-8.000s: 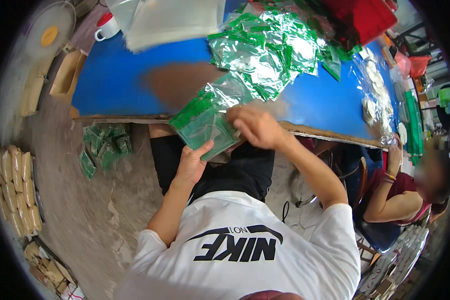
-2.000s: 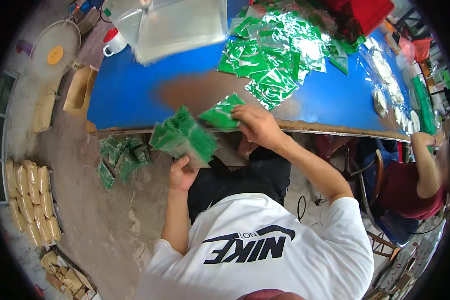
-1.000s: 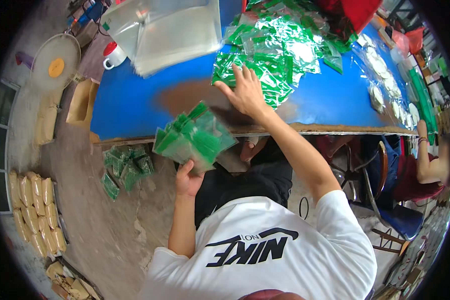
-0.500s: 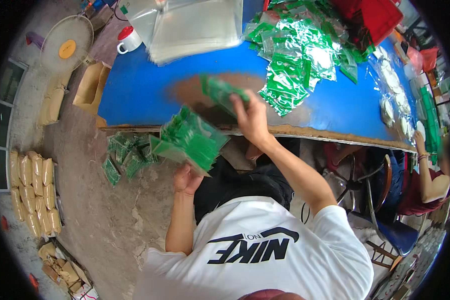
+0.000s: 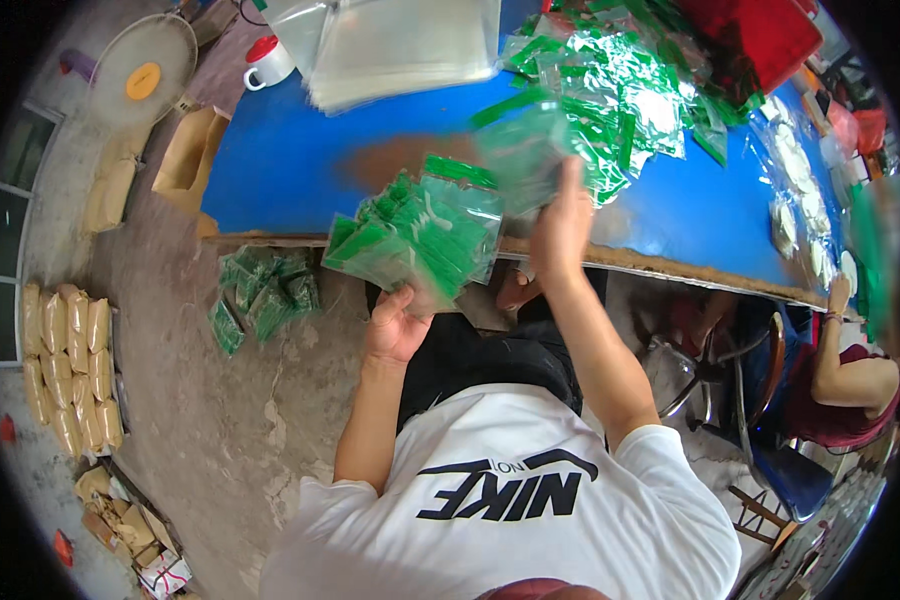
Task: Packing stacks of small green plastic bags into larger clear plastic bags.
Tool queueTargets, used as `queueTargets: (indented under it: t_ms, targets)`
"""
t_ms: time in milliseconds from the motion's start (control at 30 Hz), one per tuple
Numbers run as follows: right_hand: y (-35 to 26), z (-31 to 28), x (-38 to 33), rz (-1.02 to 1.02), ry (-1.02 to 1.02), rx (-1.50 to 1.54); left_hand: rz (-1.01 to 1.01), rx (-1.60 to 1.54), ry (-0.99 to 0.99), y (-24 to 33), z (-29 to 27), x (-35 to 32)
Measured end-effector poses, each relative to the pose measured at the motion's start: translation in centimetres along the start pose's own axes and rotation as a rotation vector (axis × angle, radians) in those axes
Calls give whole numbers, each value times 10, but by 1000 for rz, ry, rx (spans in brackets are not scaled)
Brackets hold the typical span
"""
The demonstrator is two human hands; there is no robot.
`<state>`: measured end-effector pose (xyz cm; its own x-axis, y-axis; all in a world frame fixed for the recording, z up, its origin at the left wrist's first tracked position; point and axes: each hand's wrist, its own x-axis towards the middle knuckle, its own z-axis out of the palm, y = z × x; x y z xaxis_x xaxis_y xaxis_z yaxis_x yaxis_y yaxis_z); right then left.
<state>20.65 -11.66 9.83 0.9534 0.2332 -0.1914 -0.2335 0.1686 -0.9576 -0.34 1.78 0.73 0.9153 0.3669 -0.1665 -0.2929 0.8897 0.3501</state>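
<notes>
My left hand (image 5: 395, 325) holds a thick fanned stack of green packets (image 5: 415, 235) just below the near edge of the blue table (image 5: 290, 160). My right hand (image 5: 560, 225) is raised over the table edge to the right of the stack. It grips a single green packet (image 5: 518, 150), which is blurred by motion. A loose pile of shiny green packets (image 5: 610, 90) lies on the table beyond my right hand.
A stack of clear plastic bags (image 5: 400, 40) and a white mug with a red lid (image 5: 265, 62) sit at the table's far left. Bundled green packets (image 5: 260, 295) lie on the floor, with tan sacks (image 5: 65, 365) further left. Another person (image 5: 850, 370) sits at the right.
My right hand reached out to the pile a second ago, took one packet and has drawn it back beside the stack. My left hand has kept hold of the stack.
</notes>
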Motion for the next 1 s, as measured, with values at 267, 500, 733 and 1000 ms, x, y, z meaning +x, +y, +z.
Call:
queueTargets:
  t_ms: [267, 500, 733, 1000]
  targets:
    - [15, -9, -29, 15, -77, 144, 32, 40, 20, -8, -20, 1]
    - [30, 3, -58, 92, -166, 327, 4, 134, 65, -8, 3, 2]
    - [17, -11, -42, -10, -580, -99, -57, 88, 68, -6, -11, -9]
    - [-2, -78, 87, -931, -268, -1431, -168, -137, -192, -12, -10, -13]
